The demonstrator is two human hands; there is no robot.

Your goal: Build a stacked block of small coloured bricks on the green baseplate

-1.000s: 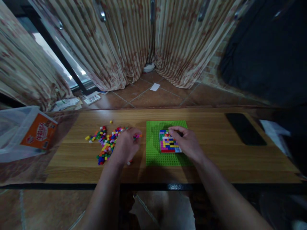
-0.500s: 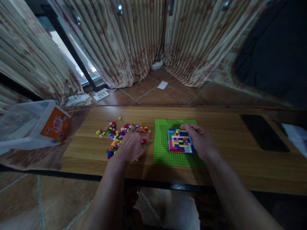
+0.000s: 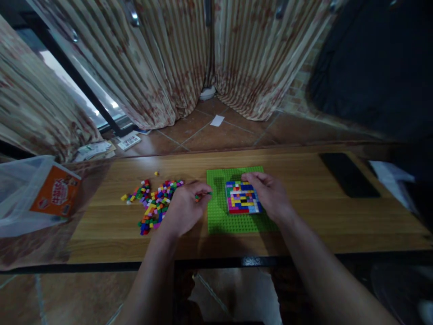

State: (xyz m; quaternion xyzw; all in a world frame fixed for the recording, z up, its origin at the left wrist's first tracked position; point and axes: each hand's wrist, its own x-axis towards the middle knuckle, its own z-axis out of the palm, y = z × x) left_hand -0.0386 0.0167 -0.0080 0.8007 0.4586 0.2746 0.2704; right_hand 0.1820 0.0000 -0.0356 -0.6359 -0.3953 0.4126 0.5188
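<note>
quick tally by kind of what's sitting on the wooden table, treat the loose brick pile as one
green baseplate: 1
built brick block on the baseplate: 1
loose brick pile: 1
stray yellow brick: 1
black phone: 1
clear plastic bag: 1
hands: 2, left hand, right hand
total: 8

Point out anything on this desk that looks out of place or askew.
Little stands out. One yellow brick lies alone, apart from the loose brick pile. The green baseplate lies square on the wooden table, the block panel flat on it.
</note>
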